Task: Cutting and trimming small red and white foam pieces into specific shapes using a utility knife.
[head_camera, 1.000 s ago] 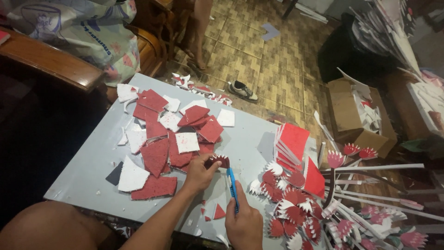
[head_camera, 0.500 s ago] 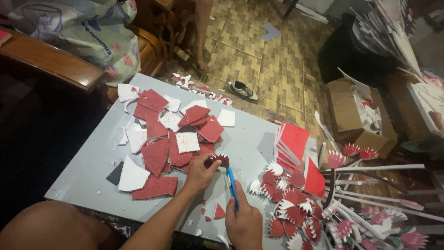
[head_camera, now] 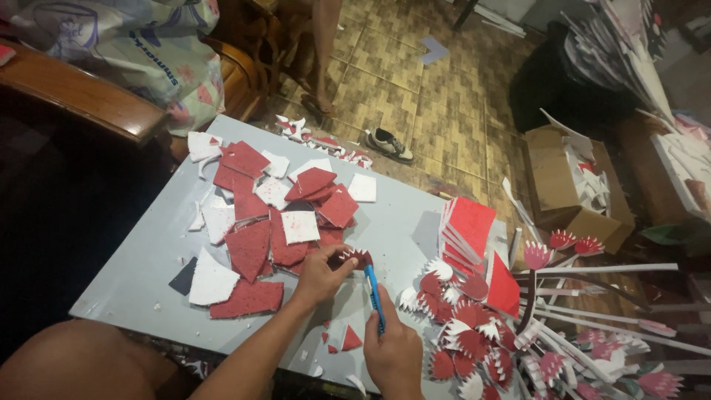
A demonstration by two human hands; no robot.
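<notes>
My left hand point(head_camera: 320, 275) pinches a small red foam piece with a jagged white edge point(head_camera: 354, 257) against the grey board point(head_camera: 141, 259). My right hand point(head_camera: 394, 350) grips a blue-handled craft knife point(head_camera: 374, 294), its tip pointing up at that piece. The two hands are close together near the board's front edge. Small red offcuts point(head_camera: 349, 339) lie between my forearms.
Red and white foam scraps point(head_camera: 261, 222) are heaped on the board's left half. A stack of red squares point(head_camera: 466, 231) and several finished toothed pieces point(head_camera: 459, 326) lie to the right. White sticks with red foam flowers point(head_camera: 592, 296), a cardboard box point(head_camera: 566, 178), a shoe point(head_camera: 389, 143) and a wooden armrest point(head_camera: 81, 92) surround the board.
</notes>
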